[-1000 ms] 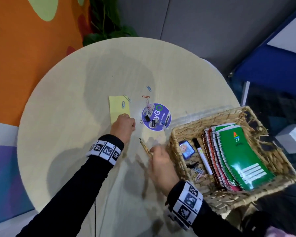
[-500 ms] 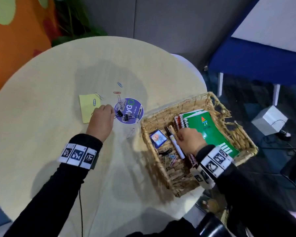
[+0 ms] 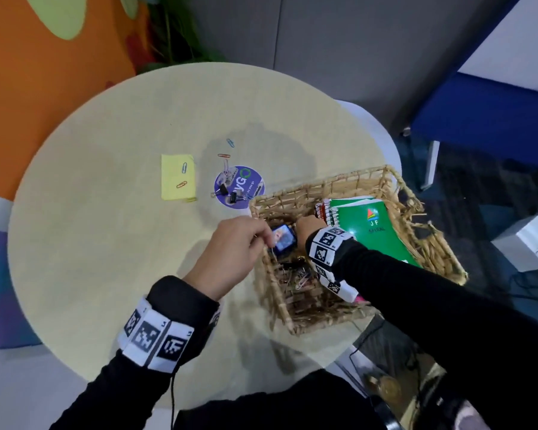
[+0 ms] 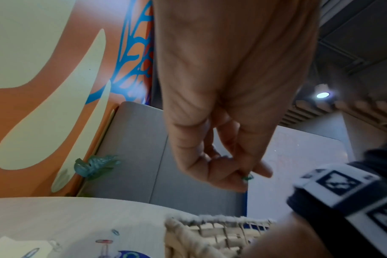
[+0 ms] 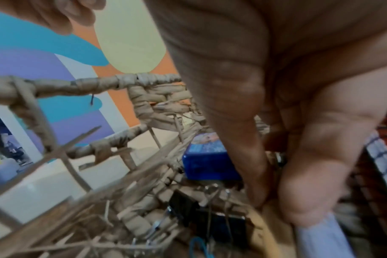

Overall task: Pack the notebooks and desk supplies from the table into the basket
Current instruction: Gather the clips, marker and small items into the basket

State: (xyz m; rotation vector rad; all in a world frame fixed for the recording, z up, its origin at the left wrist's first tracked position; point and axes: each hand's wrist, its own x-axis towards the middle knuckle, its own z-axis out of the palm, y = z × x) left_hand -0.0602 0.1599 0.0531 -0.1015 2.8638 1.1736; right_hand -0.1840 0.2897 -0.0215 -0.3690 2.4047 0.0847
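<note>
Paper clips (image 3: 184,169) lie on a yellow sticky note (image 3: 177,176) on the round worktop (image 3: 106,243), beside a purple disc (image 3: 239,186) carrying binder clips. Just right, the left hand (image 3: 230,252) hovers at the basket (image 3: 385,184) rim, fingers (image 4: 223,176) pinching a small green clip (image 4: 247,178). Inside, the right hand (image 3: 309,226) reaches down by a blue box (image 5: 210,164) and green notebook (image 3: 373,231); whether it holds anything, I cannot tell.

Right hand (image 5: 276,139) inside wicker basket (image 5: 88,83), beside blue box (image 5: 208,165)
</note>
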